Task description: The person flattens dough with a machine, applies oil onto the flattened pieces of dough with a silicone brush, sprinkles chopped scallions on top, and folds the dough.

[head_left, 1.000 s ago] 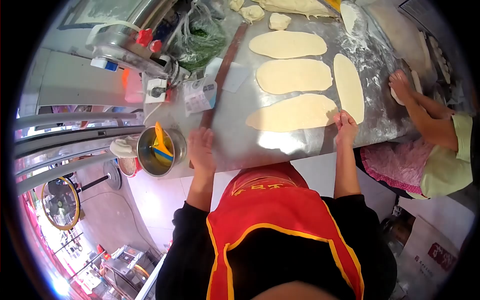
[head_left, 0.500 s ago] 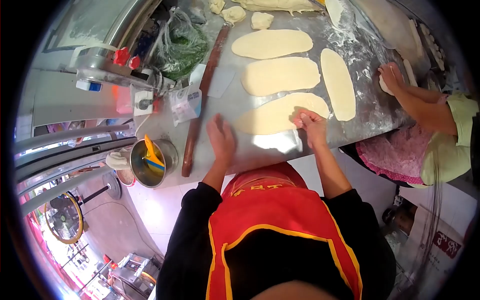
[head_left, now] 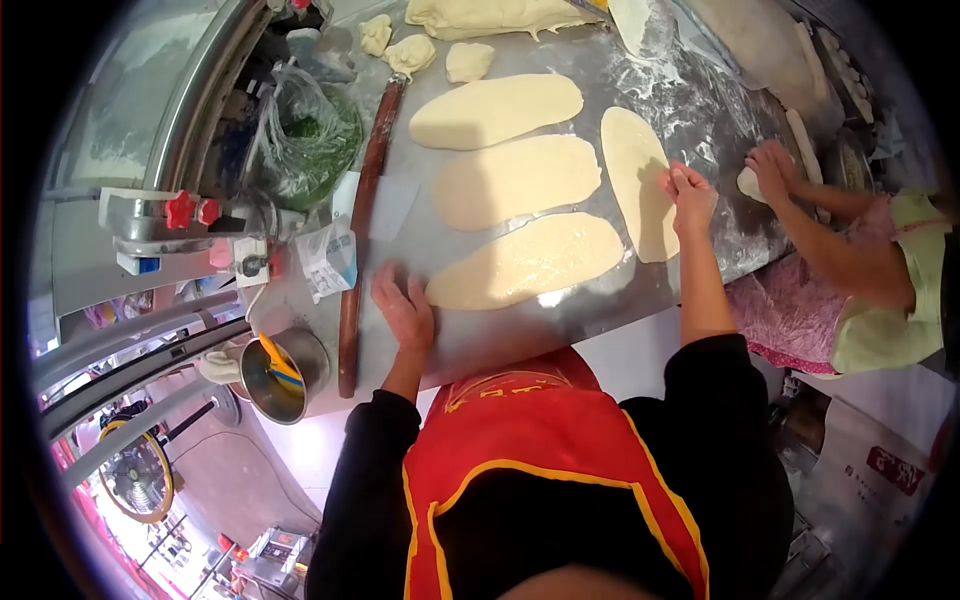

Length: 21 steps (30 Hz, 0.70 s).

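Observation:
My left hand (head_left: 403, 308) rests on the metal table, fingers spread, between the long wooden rolling pin (head_left: 366, 210) and the left end of the nearest flat dough sheet (head_left: 530, 262). Wet-looking specks shine on that sheet. Beyond it lie a middle dough sheet (head_left: 518, 182) and a far dough sheet (head_left: 497, 111), both long ovals. My right hand (head_left: 692, 203) hovers by the right edge of an upright-lying dough sheet (head_left: 638, 185). Its fingertips are pinched together; what they hold, if anything, is too small to make out.
Dough lumps (head_left: 468, 63) and a large dough mass (head_left: 490, 14) lie at the back. At left are a bag of chopped greens (head_left: 315, 150), a small packet (head_left: 328, 262) and a metal pot (head_left: 285, 375) with a yellow-handled tool. On the right, a co-worker's hands (head_left: 772, 172) press dough.
My right hand has moved from above the nearest dough sheet rightward to the upright-lying one. Shiny specks now show on the nearest sheet. The view has shifted, and my left hand's fingers are more spread.

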Tool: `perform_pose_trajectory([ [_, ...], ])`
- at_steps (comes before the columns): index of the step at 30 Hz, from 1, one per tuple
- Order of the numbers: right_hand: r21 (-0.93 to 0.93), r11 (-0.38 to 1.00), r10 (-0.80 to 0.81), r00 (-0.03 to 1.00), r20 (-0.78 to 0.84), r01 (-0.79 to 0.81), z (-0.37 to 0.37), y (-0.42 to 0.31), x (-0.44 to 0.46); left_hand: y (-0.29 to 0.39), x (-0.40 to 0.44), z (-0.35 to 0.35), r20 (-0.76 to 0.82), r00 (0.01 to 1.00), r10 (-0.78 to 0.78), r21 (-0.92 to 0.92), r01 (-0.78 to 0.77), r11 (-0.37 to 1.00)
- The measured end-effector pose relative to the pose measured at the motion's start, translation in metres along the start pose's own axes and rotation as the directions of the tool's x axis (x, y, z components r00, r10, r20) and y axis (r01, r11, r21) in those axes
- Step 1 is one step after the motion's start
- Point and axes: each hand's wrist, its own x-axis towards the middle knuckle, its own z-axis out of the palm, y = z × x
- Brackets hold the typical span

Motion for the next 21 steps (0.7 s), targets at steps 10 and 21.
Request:
perform_pose_trajectory([
  [10,-0.191,0.982,0.049,0.952,0.302,0.010,-0.017,-0.013,-0.004,0.009,0.004,-0.003,0.001,1.000,-0.009,-0.035,0.009,0.999],
  [21,-0.259,0.966,0.037,0.977,0.209,0.019,-0.063,-0.007,-0.023,0.006,-0.002,-0.005,0.013,0.999,-0.043,-0.033,0.043,0.999],
])
